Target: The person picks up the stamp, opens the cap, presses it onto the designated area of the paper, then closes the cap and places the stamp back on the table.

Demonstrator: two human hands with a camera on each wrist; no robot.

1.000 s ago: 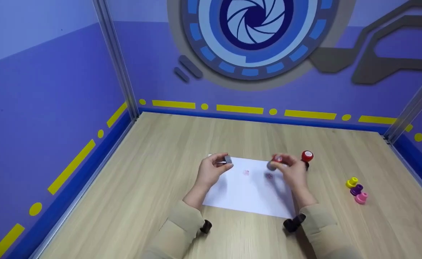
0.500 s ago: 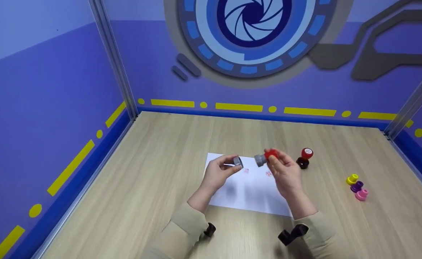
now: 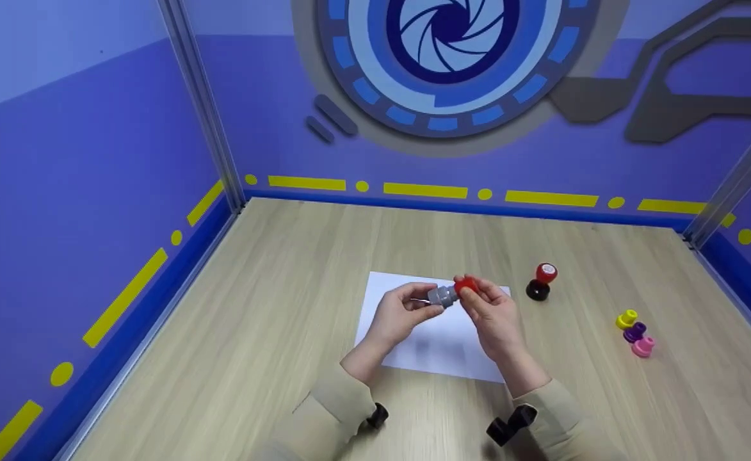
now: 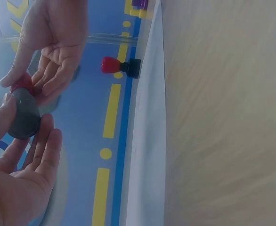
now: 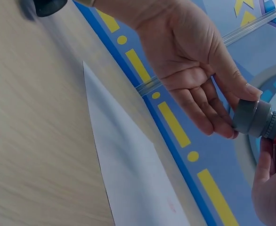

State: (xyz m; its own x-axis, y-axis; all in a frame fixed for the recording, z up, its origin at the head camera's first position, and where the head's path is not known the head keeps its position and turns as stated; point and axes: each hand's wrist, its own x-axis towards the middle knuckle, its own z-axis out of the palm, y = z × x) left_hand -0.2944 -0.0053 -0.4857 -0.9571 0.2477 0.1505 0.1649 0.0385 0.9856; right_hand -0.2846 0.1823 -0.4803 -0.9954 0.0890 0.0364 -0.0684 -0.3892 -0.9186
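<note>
Over the white paper (image 3: 442, 358), both hands meet at one red-handled stamp. My left hand (image 3: 391, 317) grips its grey cap (image 3: 437, 296) between thumb and fingers. The right hand (image 3: 497, 320) pinches the stamp's red handle (image 3: 465, 286). Cap and grey stamp body line up end to end, held off the table and tilted. In the left wrist view the grey part (image 4: 26, 115) lies between thumb and fingertips. From the right wrist, a ribbed grey neck (image 5: 272, 125) shows between the cap and the red handle.
A second stamp (image 3: 538, 290), red-handled with a black base, stands right of the paper. Farther right are small yellow (image 3: 627, 319), purple (image 3: 635, 332) and pink (image 3: 643, 347) stamps in a row. A faint pink print (image 5: 171, 205) marks the paper. Blue panels (image 3: 273, 115) enclose the table.
The hands have come together: my right hand has moved left and turned the stamp sideways, and the left has moved right, so the grey cap now meets the stamp's end.
</note>
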